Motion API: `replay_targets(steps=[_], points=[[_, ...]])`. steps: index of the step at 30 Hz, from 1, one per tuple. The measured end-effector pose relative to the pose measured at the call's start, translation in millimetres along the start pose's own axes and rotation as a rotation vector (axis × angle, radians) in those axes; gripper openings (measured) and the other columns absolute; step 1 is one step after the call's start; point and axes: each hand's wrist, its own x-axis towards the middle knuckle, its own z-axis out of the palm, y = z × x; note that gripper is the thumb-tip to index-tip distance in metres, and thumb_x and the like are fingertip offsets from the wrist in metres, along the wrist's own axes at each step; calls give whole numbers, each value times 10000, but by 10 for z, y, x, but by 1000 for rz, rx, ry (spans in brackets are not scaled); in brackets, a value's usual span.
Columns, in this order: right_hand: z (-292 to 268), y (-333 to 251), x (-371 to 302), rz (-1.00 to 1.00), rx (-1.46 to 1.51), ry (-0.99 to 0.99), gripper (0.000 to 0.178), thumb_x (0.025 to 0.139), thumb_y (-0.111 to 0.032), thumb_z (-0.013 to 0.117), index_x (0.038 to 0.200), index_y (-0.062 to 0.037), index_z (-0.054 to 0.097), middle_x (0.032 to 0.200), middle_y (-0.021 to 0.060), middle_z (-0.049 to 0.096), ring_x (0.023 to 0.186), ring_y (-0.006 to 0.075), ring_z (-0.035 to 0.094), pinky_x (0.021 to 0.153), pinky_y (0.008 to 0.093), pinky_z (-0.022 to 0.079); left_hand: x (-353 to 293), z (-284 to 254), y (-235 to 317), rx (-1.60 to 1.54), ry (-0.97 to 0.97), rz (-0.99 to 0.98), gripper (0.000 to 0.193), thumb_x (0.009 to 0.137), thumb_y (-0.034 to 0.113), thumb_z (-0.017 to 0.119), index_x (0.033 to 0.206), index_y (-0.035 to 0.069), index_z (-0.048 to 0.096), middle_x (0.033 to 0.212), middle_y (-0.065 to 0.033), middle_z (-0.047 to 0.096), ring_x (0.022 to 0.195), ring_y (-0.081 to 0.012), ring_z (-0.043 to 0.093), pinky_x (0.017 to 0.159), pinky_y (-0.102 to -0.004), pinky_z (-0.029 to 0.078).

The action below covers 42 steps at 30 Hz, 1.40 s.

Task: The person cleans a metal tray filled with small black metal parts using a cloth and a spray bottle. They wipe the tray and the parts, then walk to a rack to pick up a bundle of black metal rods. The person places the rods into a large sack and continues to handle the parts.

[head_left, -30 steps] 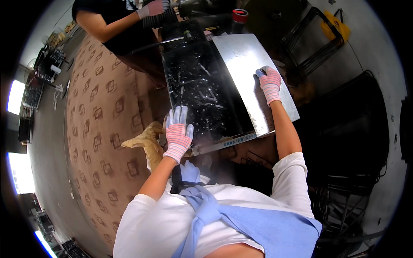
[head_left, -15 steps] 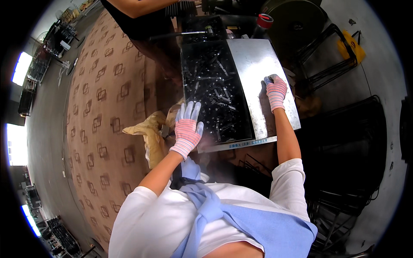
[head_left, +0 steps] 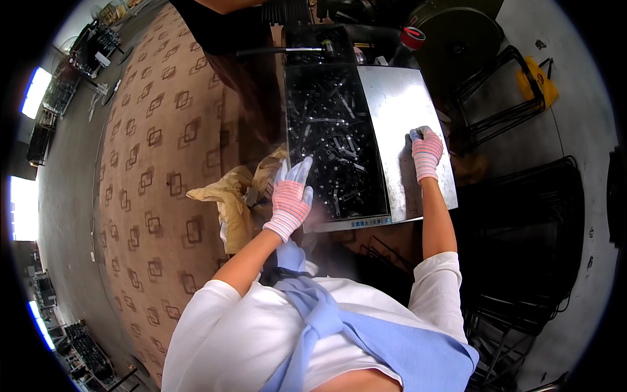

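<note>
Both my hands wear striped pink-and-white work gloves with greyish fingers. My left hand (head_left: 291,196) lies open at the near left edge of a dark, shallow tray (head_left: 297,219), its fingers stretched toward the small parts. Many little dark metal strips and pieces (head_left: 339,140) are scattered in that tray. To their right, a bright flat metal plate (head_left: 395,98) covers the right side. My right hand (head_left: 427,153) is closed with its knuckles up, resting on this plate near its right edge. Whatever its fingers hold, if anything, is hidden.
Behind the tray lie a dark-handled hammer (head_left: 281,50) and a red-lidded bottle (head_left: 410,44). Another person's arm (head_left: 225,5) reaches in at the far left. Crumpled yellowish wrapping (head_left: 228,202) sits left of the tray. Black metal frames (head_left: 522,235) crowd the right side.
The view has turned a little, so tray and plate appear shifted rightward. My left fingertips have moved slightly right, closer over the tray's edge, and are less spread. The right hand stays on the plate.
</note>
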Motion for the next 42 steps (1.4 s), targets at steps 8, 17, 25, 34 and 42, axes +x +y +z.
replay_targets(steps=[8,17,25,34,42], points=[[15,-47,-127,-136,-96,143,172,802,-270,580,853,-110,614,764,122,633,744,317,568,782,390,400,-7,-11,1,23,-16,0,740,740,163,575,1382,150,207,1292,-130,394,1237,-398,273,1038,-447,222],[-153,-224,-190,-19,-83,-17,381,807,-259,558,1174,-184,485,989,120,592,950,294,560,867,402,392,-54,9,-150,-115,37,75,740,753,272,572,1375,102,209,1370,-144,289,1258,-399,232,1056,-441,193],[-57,-623,-972,-47,-106,77,514,765,-232,591,1247,-186,420,1308,142,367,1083,332,482,880,428,417,-863,-562,-709,-302,82,213,508,731,184,574,1220,100,461,1311,-153,376,1229,-370,308,1016,-434,278],[-134,-733,-332,297,-237,35,378,806,-284,533,1153,-137,496,1171,183,511,1036,321,533,850,406,447,-1492,-689,-1473,-281,31,63,400,761,150,543,1158,108,510,1247,-131,448,1188,-358,369,994,-432,307],[154,-331,-38,182,-106,187,240,801,-283,530,929,-99,616,890,173,621,850,340,585,742,402,466,-1062,-376,-886,-363,-43,138,371,790,156,539,1161,131,524,1283,-118,426,1221,-328,343,1006,-406,291]])
